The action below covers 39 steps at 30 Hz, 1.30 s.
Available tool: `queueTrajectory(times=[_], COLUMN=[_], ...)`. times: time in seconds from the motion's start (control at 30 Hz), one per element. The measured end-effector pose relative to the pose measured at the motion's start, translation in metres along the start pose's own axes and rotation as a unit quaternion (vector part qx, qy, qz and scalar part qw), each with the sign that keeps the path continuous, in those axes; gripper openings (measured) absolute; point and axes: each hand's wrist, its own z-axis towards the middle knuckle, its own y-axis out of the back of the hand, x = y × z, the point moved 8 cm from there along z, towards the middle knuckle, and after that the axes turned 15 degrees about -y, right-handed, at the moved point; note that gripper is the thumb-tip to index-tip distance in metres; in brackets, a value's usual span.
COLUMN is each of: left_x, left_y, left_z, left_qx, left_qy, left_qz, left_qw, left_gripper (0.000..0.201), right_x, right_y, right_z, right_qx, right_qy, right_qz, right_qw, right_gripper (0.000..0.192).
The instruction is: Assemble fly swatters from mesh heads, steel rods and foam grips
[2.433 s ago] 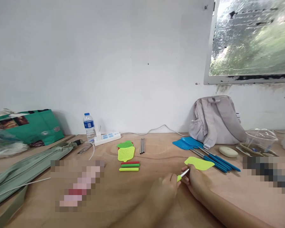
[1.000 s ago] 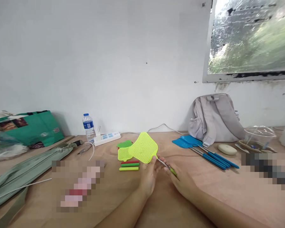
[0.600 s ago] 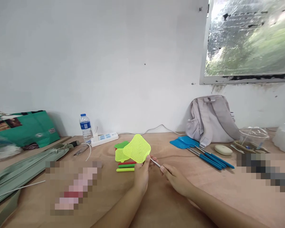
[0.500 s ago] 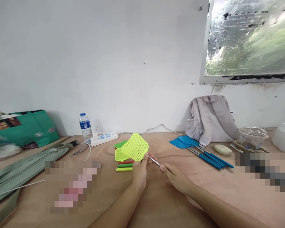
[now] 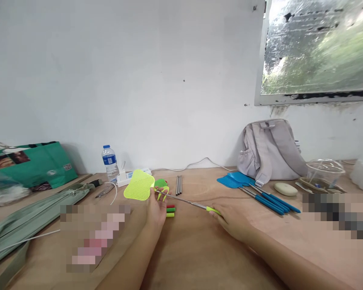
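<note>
I hold a yellow-green fly swatter with a telescopic metal rod, stretched out above the wooden table. My left hand pinches the rod just below the mesh head. My right hand grips the green handle end at the right. The rod runs between the two hands, slanting down to the right. Behind my left hand lie more swatter heads and red, green and yellow handle pieces. Two grey metal rods lie farther back.
Several blue fly swatters lie at the right before a grey backpack. A water bottle and power strip stand by the wall. Green bags sit at the left, a clear plastic container at the far right.
My hands have moved apart and the swatter's rod has lengthened. The mesh head has moved left and now lies flatter; my right hand moved slightly right along with the handle.
</note>
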Motion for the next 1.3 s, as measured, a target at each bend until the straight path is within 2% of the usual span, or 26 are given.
queueTrajectory(times=[0.1, 0.2, 0.3, 0.4, 0.57, 0.8, 1.0, 1.17, 1.3], left_x=[0.017, 0.042, 0.055, 0.057, 0.042, 0.003, -0.018, -0.023, -0.033], left_y=[-0.015, -0.033, -0.042, -0.045, -0.042, -0.026, -0.022, -0.022, -0.018], left_z=[-0.025, -0.067, -0.098, -0.109, -0.086, -0.027, -0.002, 0.006, 0.014], left_qx=[0.046, 0.106, 0.112, 0.104, 0.076, 0.019, 0.032, 0.041, 0.031], left_qy=[0.060, 0.140, 0.169, 0.182, 0.164, 0.082, 0.039, 0.033, 0.011], left_qz=[-0.058, -0.092, -0.120, -0.119, -0.089, -0.071, -0.071, -0.093, -0.102], left_qw=[0.995, 0.980, 0.972, 0.971, 0.979, 0.994, 0.996, 0.994, 0.994], left_gripper=[0.021, 0.031, 0.040, 0.048, 0.050, 0.046, 0.044, 0.044, 0.044], right_x=[0.003, 0.013, 0.022, 0.027, 0.029, 0.012, -0.002, -0.003, -0.015], right_y=[-0.006, -0.014, -0.020, -0.027, -0.028, -0.002, 0.011, 0.025, 0.038], right_z=[-0.004, -0.010, -0.016, -0.017, -0.017, -0.008, 0.003, 0.004, 0.008], right_qx=[-0.005, -0.009, -0.025, -0.017, 0.023, 0.034, 0.028, -0.016, -0.076], right_qy=[0.007, 0.033, 0.043, 0.037, 0.049, 0.063, 0.080, 0.102, 0.114], right_qz=[-0.016, -0.026, -0.032, -0.043, -0.043, -0.088, -0.115, -0.152, -0.232], right_qw=[1.000, 0.999, 0.998, 0.998, 0.998, 0.994, 0.990, 0.983, 0.963], right_gripper=[0.033, 0.027, 0.027, 0.029, 0.033, 0.037, 0.038, 0.032, 0.021])
